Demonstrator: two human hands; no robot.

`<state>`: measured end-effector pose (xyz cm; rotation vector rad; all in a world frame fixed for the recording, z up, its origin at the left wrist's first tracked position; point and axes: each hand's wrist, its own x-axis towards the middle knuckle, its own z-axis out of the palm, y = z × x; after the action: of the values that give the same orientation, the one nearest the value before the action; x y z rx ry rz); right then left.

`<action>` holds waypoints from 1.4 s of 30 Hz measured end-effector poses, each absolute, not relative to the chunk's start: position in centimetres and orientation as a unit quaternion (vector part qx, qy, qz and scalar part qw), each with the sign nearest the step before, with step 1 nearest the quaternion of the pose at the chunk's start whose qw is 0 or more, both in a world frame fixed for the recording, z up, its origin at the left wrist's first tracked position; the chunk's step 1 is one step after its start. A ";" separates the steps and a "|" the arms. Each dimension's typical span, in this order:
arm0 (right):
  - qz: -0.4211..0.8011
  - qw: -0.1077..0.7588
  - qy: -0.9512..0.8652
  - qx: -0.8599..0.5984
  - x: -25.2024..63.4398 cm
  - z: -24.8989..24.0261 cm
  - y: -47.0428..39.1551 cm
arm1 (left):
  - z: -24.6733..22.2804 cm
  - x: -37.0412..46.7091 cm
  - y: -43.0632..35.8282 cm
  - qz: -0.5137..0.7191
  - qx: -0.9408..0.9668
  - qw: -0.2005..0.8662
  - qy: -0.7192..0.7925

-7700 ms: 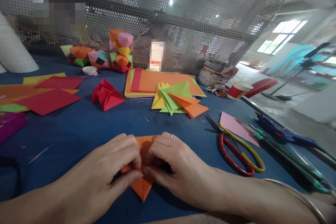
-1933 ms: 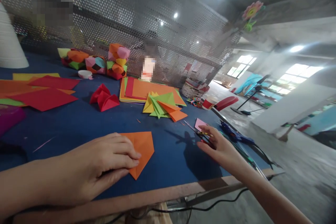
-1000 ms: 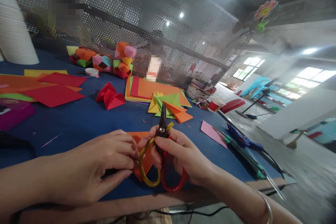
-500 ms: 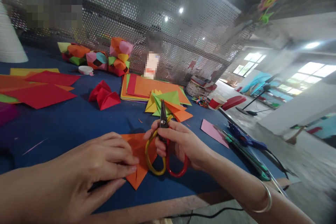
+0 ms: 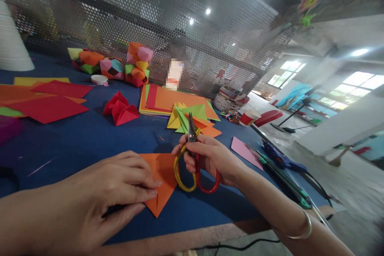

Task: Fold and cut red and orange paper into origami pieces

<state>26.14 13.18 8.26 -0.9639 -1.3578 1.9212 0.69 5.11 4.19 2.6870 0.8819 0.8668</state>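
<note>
A sheet of orange folded paper lies on the blue tabletop close to its front edge, one corner pointing toward me. Over its left side rests my left hand, fingers together and curled, the fingertips and thumb closed at the paper. The palm hides part of the sheet. My right hand is wrapped around a pair of scissors near the pivot. Their blades are closed and point away from me; the yellow and red handle loops hang toward me, just right of the orange paper.
Behind the hands lie folded green, yellow and orange pieces and a paper stack. A red folded piece and red sheets are left. At right are pink paper, a green-handled cutter and a blue glue gun.
My right hand has shifted slightly right and away from me with the scissors, uncovering more of the orange paper. My left hand stays in place on the paper.
</note>
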 end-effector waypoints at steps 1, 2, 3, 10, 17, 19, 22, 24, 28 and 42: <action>0.721 0.298 -0.507 -0.366 26.2 8.2 13.2 | 4.3 0.7 5.1 0.286 0.910 0.085 0.288; 0.720 0.302 -0.504 -0.370 26.2 8.2 13.2 | 4.4 0.8 5.1 0.282 0.914 0.079 0.280; 0.718 0.307 -0.502 -0.372 26.2 8.1 13.2 | 4.5 0.9 5.1 0.282 0.916 0.075 0.276; 0.697 0.335 -0.517 -0.367 26.4 7.7 12.8 | 5.5 1.2 5.1 0.294 0.914 0.077 0.270; 0.605 0.367 -0.579 -0.406 27.2 8.9 11.7 | 6.3 1.4 5.2 0.286 0.913 0.104 0.271; 0.580 0.392 -0.585 -0.410 27.1 9.2 10.4 | 6.2 1.4 5.2 0.283 0.913 0.114 0.272; 0.610 0.433 -0.532 -0.396 26.1 9.0 8.0 | 5.8 1.3 5.3 0.290 0.911 0.129 0.262; 0.643 0.445 -0.483 -0.394 25.1 8.4 6.6 | 5.6 1.2 5.5 0.294 0.910 0.140 0.257; 0.671 0.466 -0.412 -0.403 23.6 7.1 5.5 | 5.5 1.0 5.9 0.283 0.912 0.160 0.251; 0.651 0.468 -0.444 -0.400 22.9 6.6 5.0 | 4.6 0.2 8.1 0.301 0.858 0.217 0.356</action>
<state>22.87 4.96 6.61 -0.9803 -1.0897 1.5975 0.19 8.11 4.61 2.3757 0.9860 0.8338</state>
